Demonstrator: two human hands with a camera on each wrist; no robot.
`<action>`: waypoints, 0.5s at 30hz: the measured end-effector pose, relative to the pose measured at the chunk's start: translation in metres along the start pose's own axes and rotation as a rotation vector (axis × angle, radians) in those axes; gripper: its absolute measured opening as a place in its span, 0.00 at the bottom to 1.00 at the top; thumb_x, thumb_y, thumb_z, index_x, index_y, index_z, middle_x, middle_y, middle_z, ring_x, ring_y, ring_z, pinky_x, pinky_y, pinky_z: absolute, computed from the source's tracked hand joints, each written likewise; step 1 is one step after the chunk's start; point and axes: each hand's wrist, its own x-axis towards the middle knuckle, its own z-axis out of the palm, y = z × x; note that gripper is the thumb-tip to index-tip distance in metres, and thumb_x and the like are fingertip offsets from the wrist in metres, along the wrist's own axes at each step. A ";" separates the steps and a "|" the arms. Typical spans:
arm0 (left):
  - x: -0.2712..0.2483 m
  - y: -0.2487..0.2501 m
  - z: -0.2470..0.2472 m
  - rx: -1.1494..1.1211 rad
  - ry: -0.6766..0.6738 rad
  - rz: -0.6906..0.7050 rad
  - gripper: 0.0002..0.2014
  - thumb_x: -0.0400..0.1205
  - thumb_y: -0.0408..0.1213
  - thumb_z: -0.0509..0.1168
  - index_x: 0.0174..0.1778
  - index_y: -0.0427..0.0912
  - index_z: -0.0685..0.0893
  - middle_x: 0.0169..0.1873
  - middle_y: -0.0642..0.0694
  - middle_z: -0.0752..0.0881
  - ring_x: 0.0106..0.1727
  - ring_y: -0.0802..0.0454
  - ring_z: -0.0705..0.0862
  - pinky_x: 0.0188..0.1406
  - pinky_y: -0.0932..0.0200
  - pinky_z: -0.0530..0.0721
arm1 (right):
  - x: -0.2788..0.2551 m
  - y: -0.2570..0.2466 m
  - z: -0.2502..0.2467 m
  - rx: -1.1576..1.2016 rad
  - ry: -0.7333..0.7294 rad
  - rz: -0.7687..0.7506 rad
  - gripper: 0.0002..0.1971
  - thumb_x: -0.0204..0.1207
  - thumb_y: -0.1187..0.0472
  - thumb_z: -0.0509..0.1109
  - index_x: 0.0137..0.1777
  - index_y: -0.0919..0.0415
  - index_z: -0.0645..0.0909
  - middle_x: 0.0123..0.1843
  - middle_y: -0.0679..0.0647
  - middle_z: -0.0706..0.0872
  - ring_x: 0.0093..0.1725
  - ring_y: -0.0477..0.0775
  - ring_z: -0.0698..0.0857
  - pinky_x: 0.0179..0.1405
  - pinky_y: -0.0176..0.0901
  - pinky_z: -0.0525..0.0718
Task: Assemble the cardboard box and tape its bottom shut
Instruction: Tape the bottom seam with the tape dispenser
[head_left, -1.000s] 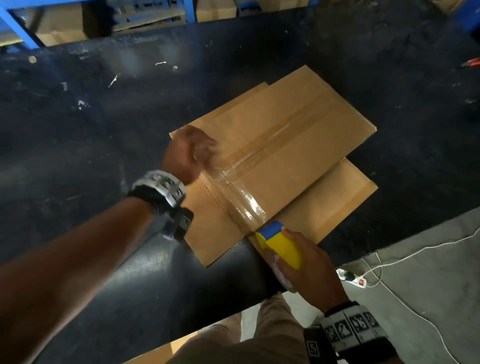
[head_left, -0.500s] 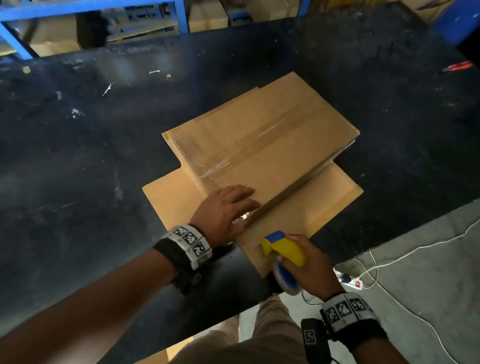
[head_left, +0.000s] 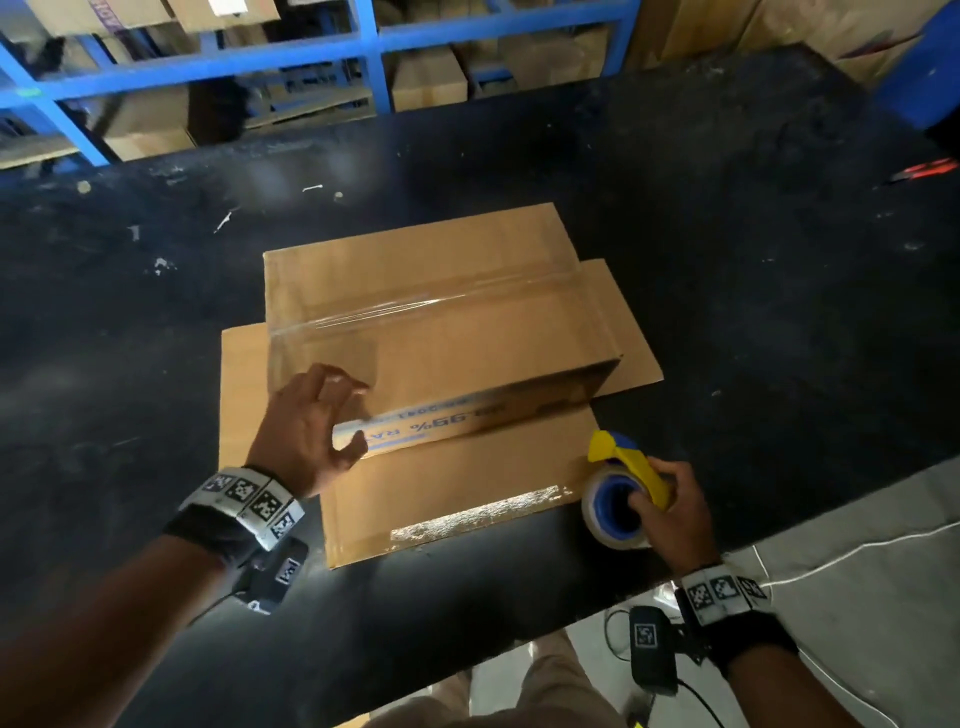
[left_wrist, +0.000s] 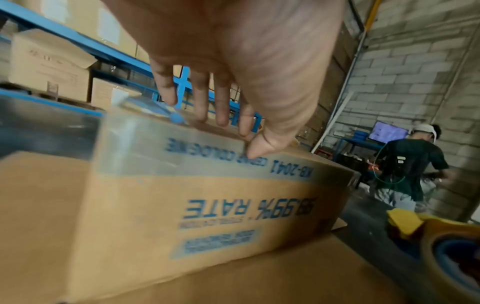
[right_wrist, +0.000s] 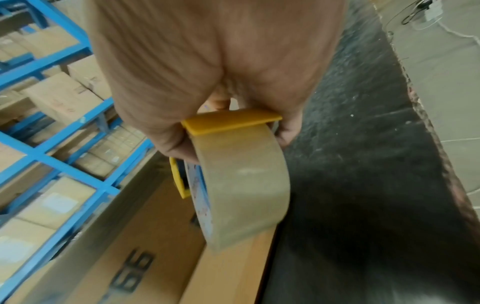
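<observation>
We stand at a black table, its top scuffed and dotted with pale scraps. Behind it runs blue racking stacked with brown cartons. To our right the floor is grey concrete, with a white cable trailing across it. A red tool lies near the table's far right edge. In the left wrist view we see a grey block wall, a lit screen on a blue bench, and another person in a dark shirt.
</observation>
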 end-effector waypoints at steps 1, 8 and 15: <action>0.004 0.012 0.008 -0.017 0.031 0.002 0.28 0.69 0.44 0.76 0.67 0.48 0.82 0.65 0.44 0.80 0.60 0.39 0.83 0.61 0.39 0.82 | 0.012 0.002 -0.005 -0.013 0.030 0.013 0.23 0.68 0.69 0.79 0.61 0.52 0.81 0.60 0.55 0.80 0.59 0.61 0.85 0.62 0.60 0.84; 0.070 0.120 0.060 -0.037 0.029 0.084 0.30 0.76 0.53 0.69 0.75 0.51 0.81 0.79 0.43 0.76 0.81 0.38 0.73 0.74 0.30 0.74 | 0.089 0.025 -0.045 -0.188 0.107 0.025 0.16 0.74 0.61 0.78 0.62 0.61 0.88 0.58 0.64 0.80 0.58 0.71 0.84 0.60 0.50 0.78; 0.130 0.183 0.108 0.122 -0.097 0.006 0.37 0.84 0.62 0.51 0.90 0.65 0.49 0.92 0.47 0.49 0.92 0.38 0.43 0.84 0.21 0.44 | 0.144 0.057 -0.071 -0.291 0.032 0.026 0.09 0.76 0.64 0.75 0.54 0.64 0.91 0.53 0.71 0.85 0.52 0.72 0.86 0.49 0.42 0.71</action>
